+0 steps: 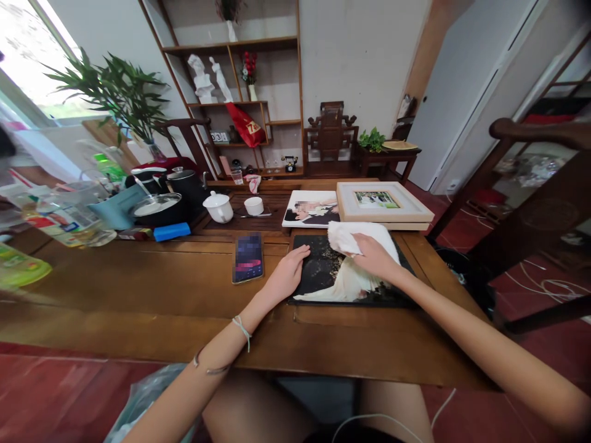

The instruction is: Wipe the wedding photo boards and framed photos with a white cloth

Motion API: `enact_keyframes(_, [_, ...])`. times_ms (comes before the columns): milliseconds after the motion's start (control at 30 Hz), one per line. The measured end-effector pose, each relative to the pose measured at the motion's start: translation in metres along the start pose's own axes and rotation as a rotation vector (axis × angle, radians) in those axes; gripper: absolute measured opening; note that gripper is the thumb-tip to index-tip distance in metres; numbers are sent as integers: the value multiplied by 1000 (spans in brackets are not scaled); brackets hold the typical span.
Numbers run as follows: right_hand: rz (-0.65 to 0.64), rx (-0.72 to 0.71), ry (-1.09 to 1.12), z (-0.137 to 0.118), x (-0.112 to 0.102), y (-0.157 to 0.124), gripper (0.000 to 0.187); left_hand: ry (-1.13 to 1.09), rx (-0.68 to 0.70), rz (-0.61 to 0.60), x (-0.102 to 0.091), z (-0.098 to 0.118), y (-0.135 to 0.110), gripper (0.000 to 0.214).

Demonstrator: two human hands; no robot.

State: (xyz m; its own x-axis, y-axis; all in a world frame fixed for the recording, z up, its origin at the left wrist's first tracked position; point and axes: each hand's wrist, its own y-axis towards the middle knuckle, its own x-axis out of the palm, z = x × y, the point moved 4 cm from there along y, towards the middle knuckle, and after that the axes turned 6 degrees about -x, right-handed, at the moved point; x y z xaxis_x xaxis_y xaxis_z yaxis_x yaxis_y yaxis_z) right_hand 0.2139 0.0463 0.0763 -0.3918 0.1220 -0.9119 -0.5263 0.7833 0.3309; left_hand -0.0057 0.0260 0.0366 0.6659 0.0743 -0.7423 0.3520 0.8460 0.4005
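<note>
A dark wedding photo panel (318, 271), with a white gown printed across it, lies flat on the wooden table. Against its left edge rests my left hand (287, 272), fingers stretched out along the border and holding nothing that I can see. My right hand (373, 253) presses a folded white cloth (385, 237) onto the upper right part of the panel, its fingers closed on the cloth. The cloth and hand cover part of the picture. Left of my left hand is a phone (248, 258) with its screen lit.
Behind the panel lie a white-edged photo board (310, 212) and a framed photo (392, 212). A white lidded teacup (218, 207), a small white cup (253, 205) and a blue block (172, 232) are further left. Bottles (69, 215) crowd the left end. A wooden chair (535, 209) stands at right.
</note>
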Motion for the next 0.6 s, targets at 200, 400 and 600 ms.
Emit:
enact_keyframes(200, [6,81,-104,22,-10,-33,39,-15,-16,32,0,0,0,36])
enact_keyframes(400, [-56,70,-181,-16,8,9,45,-104,-94,152,-9,-1,1,37])
enact_keyframes(600, [-88,-134,-111,-75,33,36,54,-441,-298,287,-18,-20,4,31])
